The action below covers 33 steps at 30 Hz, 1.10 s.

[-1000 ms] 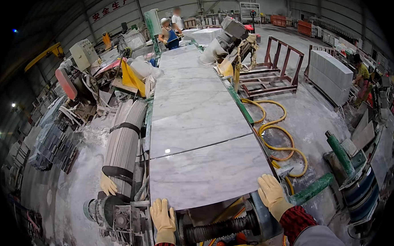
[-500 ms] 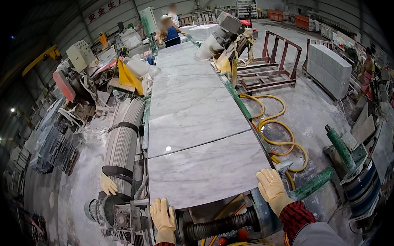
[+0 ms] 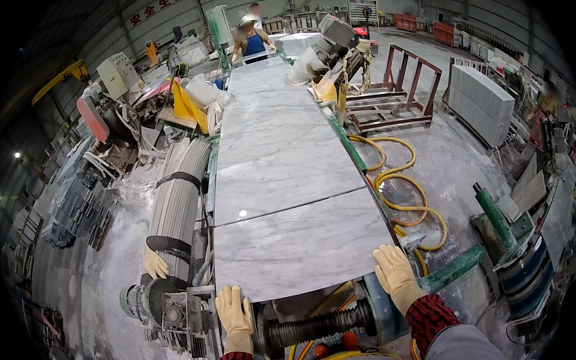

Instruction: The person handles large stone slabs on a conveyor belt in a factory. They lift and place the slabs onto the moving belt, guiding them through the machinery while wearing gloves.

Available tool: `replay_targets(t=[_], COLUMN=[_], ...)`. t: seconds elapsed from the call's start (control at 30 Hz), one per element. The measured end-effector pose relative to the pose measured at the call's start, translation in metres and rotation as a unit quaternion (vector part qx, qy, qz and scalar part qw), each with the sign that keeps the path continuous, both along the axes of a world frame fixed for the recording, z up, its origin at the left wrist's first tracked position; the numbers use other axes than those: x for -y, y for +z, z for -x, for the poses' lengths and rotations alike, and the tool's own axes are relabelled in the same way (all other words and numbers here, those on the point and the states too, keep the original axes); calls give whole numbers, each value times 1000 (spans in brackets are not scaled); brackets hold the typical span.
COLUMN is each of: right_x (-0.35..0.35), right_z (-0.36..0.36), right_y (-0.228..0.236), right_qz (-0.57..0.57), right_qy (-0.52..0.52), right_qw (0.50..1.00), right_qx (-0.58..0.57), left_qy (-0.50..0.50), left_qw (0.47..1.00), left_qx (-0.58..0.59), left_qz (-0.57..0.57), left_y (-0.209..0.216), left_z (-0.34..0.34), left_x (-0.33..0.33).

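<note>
A pale grey-veined stone slab (image 3: 297,246) lies flat on the near end of a long bench with green side rails. A thin dark seam parts it from another slab (image 3: 282,160) beyond. My left hand (image 3: 234,315), in a cream rubber glove, rests by the near left corner, fingers stretched out. At the near right corner my right hand (image 3: 395,275), gloved alike, lies with extended fingers against the slab's edge. Neither hand grasps anything that I can see. Below the slab's near edge is a dark ribbed roller (image 3: 319,325) between round end plates.
A loose cream glove (image 3: 155,262) lies against a strapped bundle of pale strips (image 3: 183,200), above a motor (image 3: 177,314). Yellow hoses (image 3: 424,200) curl on the right floor, near a red metal rack (image 3: 396,98). A co-worker in a blue apron (image 3: 255,44) stands at the far end.
My gloved hands keep their places at the slab's corners, and the view has shifted slightly. At the far end, the co-worker in the blue apron has changed posture, arms now apart.
</note>
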State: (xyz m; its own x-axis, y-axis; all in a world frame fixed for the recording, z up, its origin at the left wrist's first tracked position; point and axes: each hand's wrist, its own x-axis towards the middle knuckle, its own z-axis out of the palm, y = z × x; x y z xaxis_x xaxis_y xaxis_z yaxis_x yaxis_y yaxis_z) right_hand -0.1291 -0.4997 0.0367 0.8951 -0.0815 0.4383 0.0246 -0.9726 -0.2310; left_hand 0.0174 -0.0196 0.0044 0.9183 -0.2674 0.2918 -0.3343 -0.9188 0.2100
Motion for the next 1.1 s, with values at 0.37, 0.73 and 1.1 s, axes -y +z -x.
replay_targets(t=[0.37,0.73,1.1], right_x=[-1,-1,-3], right_z=[4,8,12], right_y=[-5,-9,-10], right_qz=[15,13,11], right_qy=[0,-4,-11], right_qw=[1000,1000,1000], right_qx=[16,4,2], left_qy=[2,-5,-6], left_qw=[999,1000,1000], left_qx=[-37,-21,14], left_qz=[7,16,-5], left_y=[9,7,3], left_z=[5,11,13], left_x=[0,-3,-3])
